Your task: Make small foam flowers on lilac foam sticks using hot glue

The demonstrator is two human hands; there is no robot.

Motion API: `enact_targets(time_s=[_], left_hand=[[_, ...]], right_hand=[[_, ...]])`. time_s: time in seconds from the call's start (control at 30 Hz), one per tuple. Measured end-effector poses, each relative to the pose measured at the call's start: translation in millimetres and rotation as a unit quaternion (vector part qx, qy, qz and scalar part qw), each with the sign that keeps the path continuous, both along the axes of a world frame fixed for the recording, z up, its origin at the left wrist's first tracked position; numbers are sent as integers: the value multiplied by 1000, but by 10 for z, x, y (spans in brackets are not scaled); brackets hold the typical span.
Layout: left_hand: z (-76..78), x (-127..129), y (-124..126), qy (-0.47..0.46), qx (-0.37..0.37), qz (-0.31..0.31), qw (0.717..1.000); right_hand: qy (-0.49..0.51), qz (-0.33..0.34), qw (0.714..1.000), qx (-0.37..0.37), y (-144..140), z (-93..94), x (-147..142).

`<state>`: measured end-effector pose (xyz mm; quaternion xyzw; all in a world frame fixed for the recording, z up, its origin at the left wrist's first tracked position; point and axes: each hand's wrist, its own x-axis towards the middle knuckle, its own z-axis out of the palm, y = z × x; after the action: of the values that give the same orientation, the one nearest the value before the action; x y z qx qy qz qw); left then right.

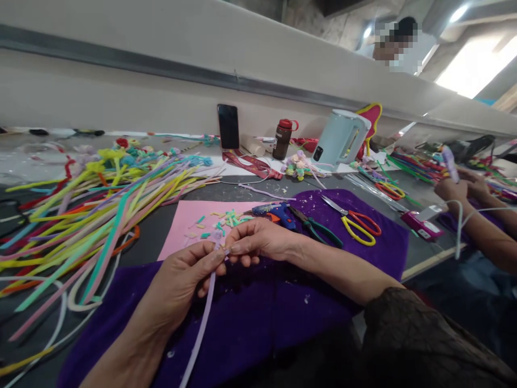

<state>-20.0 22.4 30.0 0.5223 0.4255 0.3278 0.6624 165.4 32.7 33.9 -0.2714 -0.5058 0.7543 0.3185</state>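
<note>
My left hand [183, 280] and my right hand [258, 240] meet over a purple cloth [258, 312], both pinching the top end of one pale lilac pipe cleaner [202, 326]. Its long tail hangs down and toward me, below my left wrist. The end between my fingertips looks bent or curled, partly hidden by my fingers. Just beyond my hands lies a pink sheet [189, 221] with small cut pieces on it.
A big spread of coloured pipe cleaners [89, 215] covers the left. A blue glue gun [277, 211], green pliers [319, 229], red-yellow scissors [359, 226] lie right of the sheet. Phone [228, 126], bottle [283, 139], kettle [341, 140] stand behind. Another person's hands [464, 188] work at right.
</note>
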Motion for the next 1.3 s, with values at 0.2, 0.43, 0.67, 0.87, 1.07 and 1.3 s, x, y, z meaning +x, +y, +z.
enact_targets(time_s=[0.2,0.43,0.67,0.87,1.07,1.3], left_hand=[[-5,15,11,-1,5,16,1000],[-6,10,8,7,13,14,1000],[10,-1,-48,-11,14,-7,1000],[17,33,-17,-31,5,16,999],[41,-2,4,-70,-5,41,997],[61,-16,-26,-77,8,36,996]], right_hand=[[22,-17,999,-26,11,-9,-23],[34,6,999,-31,4,12,-8],[23,25,999,-20,-24,-79,-5],[-122,-78,985,89,-49,152,45],[-264,-378,852,247,-206,532,747],[-579,-320,696,280,-589,111,1295]])
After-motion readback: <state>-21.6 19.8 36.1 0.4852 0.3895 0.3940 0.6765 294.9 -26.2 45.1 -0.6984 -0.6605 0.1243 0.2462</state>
